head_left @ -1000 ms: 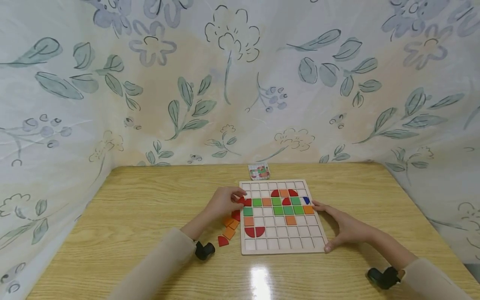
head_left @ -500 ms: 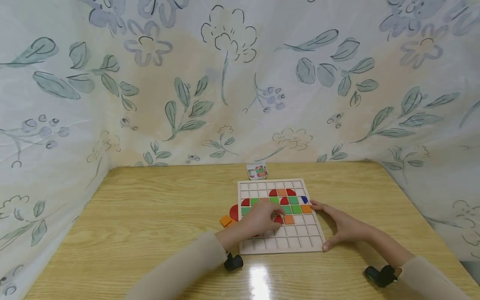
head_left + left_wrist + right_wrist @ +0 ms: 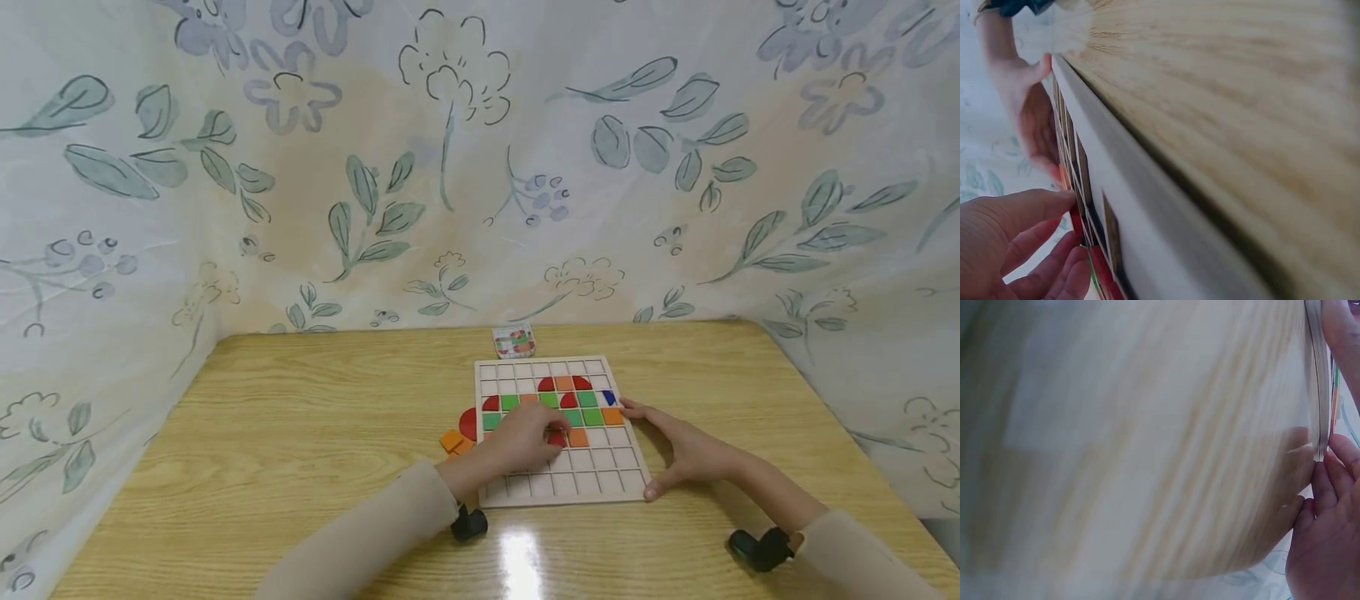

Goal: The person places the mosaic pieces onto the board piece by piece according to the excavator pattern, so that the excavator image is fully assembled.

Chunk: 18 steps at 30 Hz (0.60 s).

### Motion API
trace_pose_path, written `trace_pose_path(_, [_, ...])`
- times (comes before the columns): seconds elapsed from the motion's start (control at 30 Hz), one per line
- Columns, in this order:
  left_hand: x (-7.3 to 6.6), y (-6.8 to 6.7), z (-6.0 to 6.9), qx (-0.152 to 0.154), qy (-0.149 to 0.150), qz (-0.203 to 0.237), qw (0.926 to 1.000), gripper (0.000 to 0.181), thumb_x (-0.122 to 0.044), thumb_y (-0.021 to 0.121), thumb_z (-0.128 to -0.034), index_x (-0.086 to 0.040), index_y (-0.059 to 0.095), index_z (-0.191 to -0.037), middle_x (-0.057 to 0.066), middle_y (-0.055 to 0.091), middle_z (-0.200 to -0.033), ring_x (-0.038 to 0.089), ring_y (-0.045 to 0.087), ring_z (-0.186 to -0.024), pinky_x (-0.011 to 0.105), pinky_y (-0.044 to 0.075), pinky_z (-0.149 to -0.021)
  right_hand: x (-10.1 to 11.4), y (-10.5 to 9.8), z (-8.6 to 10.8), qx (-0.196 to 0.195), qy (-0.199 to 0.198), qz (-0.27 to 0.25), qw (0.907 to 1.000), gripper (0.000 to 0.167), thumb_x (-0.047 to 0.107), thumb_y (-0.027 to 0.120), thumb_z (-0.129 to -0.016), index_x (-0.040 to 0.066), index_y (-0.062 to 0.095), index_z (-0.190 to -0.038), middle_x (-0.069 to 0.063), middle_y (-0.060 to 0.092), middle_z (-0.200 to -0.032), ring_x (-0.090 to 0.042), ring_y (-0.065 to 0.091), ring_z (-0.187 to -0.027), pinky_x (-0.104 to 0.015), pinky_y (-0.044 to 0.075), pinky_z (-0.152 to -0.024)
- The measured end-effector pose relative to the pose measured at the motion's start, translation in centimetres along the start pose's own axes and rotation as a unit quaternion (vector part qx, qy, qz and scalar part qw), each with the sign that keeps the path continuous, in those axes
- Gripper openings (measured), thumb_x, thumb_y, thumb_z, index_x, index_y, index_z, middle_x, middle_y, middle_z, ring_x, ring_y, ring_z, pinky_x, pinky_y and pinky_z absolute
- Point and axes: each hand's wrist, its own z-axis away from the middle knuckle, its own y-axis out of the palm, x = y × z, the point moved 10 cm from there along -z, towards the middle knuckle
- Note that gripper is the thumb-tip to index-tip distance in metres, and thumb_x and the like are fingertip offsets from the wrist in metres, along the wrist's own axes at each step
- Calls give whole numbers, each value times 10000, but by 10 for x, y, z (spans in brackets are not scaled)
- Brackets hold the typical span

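Note:
A wooden grid board [image 3: 588, 483] lies on the table, its cells partly filled with red, green, orange and blue-and-white tiles. My left hand [image 3: 525, 440] is over the middle of it, pinching a red quarter-circle tile [image 3: 557, 438] at a cell just left of an orange square tile [image 3: 578, 437]. In the left wrist view the thumb and fingers are on that red tile [image 3: 1076, 220] low at the board. My right hand [image 3: 693, 452] touches the board's right edge with fingers extended, the thumb at the near right corner. The left hand hides several cells.
Left of the board lie loose tiles: a red rounded one [image 3: 468, 424] and orange squares [image 3: 452, 441], partly behind the left wrist. A small pattern card [image 3: 513, 342] stands beyond the far edge. Floral cloth [image 3: 465, 167] hangs behind the table [image 3: 322, 400].
From the board's left edge my left hand has moved right with a red tile to the middle cells, and stays there over the last half second. The right hand keeps its place.

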Motion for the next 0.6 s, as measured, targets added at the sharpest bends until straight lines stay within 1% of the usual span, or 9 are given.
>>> trace_pose_path(0.17, [5,-2,0,-16,-184,148,9997,226,-192,715,-803,-159,695,-1025,-66,650,-899,55,512,-780,176,432,-710,1,1,1,-10,28,96,9999,1030,442,838,-563,157,318,-1405,-93,187,-1526,-417,181,-1347,-634,205,-1002])
trace_pose_path(0.27, [6,-2,1,-23,-150,164,9997,219,-189,721,-800,-153,696,-1015,-56,648,-854,41,515,-749,161,426,-675,2,3,2,-25,66,136,9999,1029,438,839,-564,165,316,-1408,-82,190,-1526,-402,187,-1349,-624,214,-1001])
trace_pose_path(0.4, [3,-3,2,-21,-26,16,10000,215,-182,716,-803,-153,695,-1015,-58,646,-829,38,509,-730,153,417,-658,4,4,5,-56,97,133,9998,1020,426,838,-573,164,315,-1408,-78,194,-1525,-376,186,-1356,-607,216,-1011])
trace_pose_path(0.47, [2,-3,4,-20,-13,-50,10000,218,-176,716,-802,-154,693,-1017,-60,646,-829,42,507,-729,155,417,-657,5,5,7,-71,111,135,9998,1014,426,836,-578,167,315,-1409,-72,196,-1525,-332,185,-1366,-520,230,-1047])
trace_pose_path(0.53, [2,-2,5,-13,-16,-85,10000,219,-169,715,-800,-154,693,-1017,-60,647,-829,47,510,-730,159,420,-658,6,6,8,-88,121,114,9998,1016,434,835,-572,170,320,-1407,-63,196,-1526,-281,182,-1373,-378,229,-1069])
trace_pose_path(0.6, [2,-1,7,4,-23,-115,9999,220,-165,713,-800,-159,692,-1019,-64,648,-831,46,513,-732,160,423,-658,8,7,10,-106,110,124,9998,1015,448,831,-571,173,323,-1406,-62,193,-1527,-246,175,-1377,-247,205,-1051])
